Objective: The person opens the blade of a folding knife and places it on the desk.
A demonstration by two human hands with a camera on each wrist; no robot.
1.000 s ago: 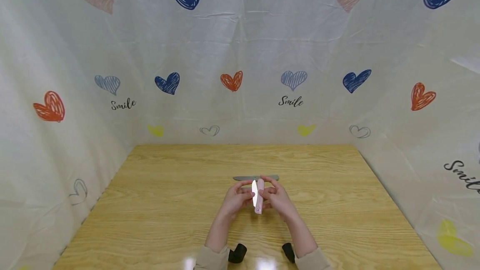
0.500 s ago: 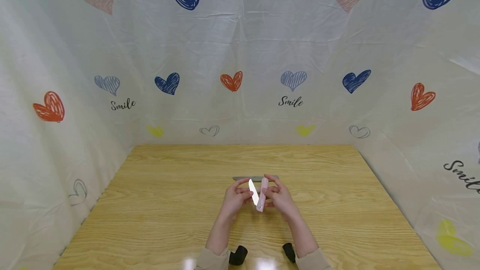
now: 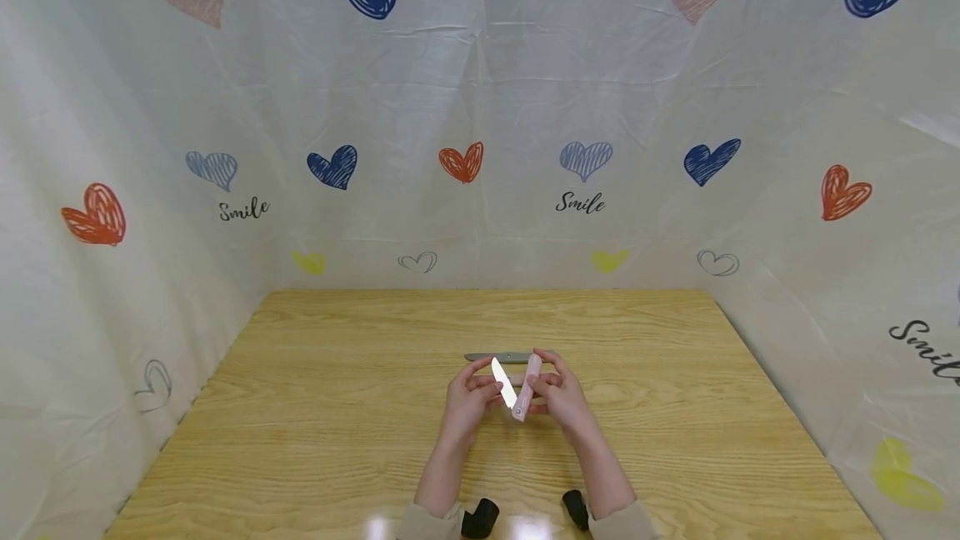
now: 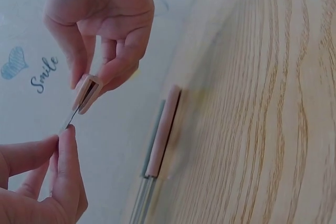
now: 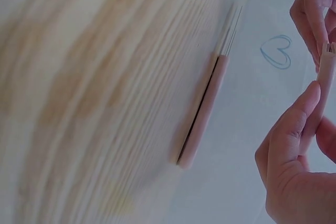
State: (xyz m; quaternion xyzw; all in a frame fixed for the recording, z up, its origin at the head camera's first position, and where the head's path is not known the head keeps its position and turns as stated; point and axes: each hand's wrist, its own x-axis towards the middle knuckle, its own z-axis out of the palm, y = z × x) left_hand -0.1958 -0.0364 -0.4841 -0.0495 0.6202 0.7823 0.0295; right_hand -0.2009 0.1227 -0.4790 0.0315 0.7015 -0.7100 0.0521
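A folding knife [image 3: 527,390] with a pink handle stands partly unfolded above the table in the head view, blade and handle forming a V. My left hand [image 3: 467,400] pinches its bright blade [image 3: 504,383] between thumb and fingers. Around the pink handle [image 5: 324,85] curl the fingers and thumb of my right hand [image 3: 561,397]. The left wrist view shows the handle's slot [image 4: 90,90] with the blade coming out of it toward my left fingertips. Behind the hands lies an unfolded green knife [image 3: 495,357], with a second pink-handled knife [image 4: 167,129] in front of it, mostly hidden in the head view.
Beneath is a wooden table [image 3: 337,407] with light grain. A white curtain [image 3: 480,90] printed with hearts and "Smile" surrounds its back and sides. Black wrist devices [image 3: 480,518] sit at both cuffs.
The blade has swung left, away from the handle, and the V between them has widened. My right hand has shifted slightly right with the handle. Both hands keep their hold.
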